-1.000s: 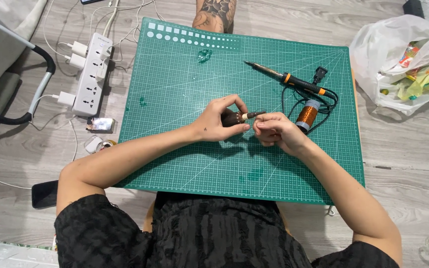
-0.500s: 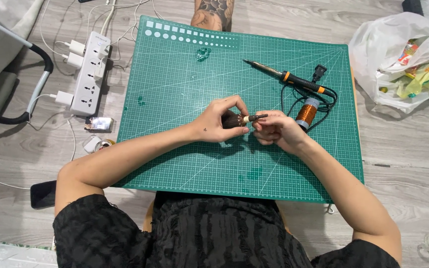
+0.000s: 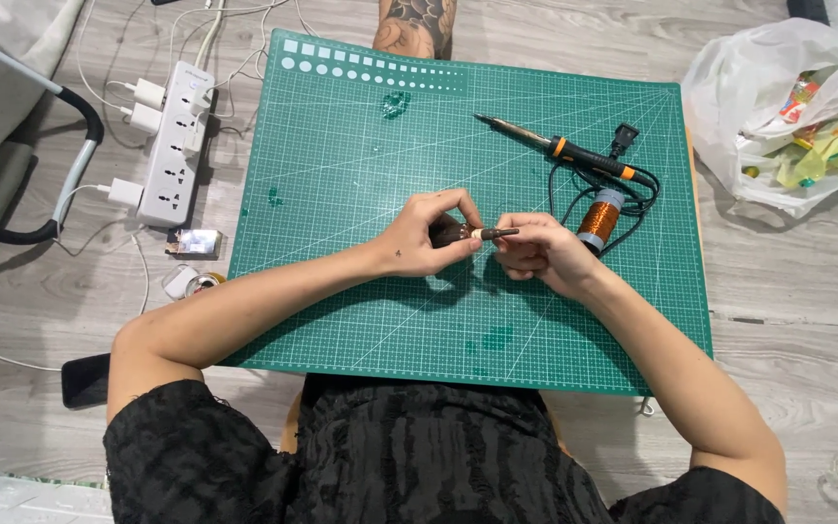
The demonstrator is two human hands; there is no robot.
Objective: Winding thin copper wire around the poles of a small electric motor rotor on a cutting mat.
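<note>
Here we pinch a small dark rod-shaped part with a pale band (image 3: 474, 234) between our left hand (image 3: 426, 234) and right hand (image 3: 532, 254), just above the green gridded cutting mat (image 3: 361, 175); a loose pinch could drop it towards the copper wire spool (image 3: 597, 219).

Open green cutting mat (image 3: 361, 146) is left bare across the far-left and near areas, so passage there is unobstructed. The right side is blocked by the soldering iron (image 3: 564, 147), its looped black cord (image 3: 647, 189) and the copper wire spool (image 3: 598, 215), which sits just beside the right hand (image 3: 540, 254). Beyond the left mat edge, the floor is cluttered by a power strip (image 3: 178, 146) with plugs and white cables. A plastic bag (image 3: 778, 107) is found off the right edge.
</note>
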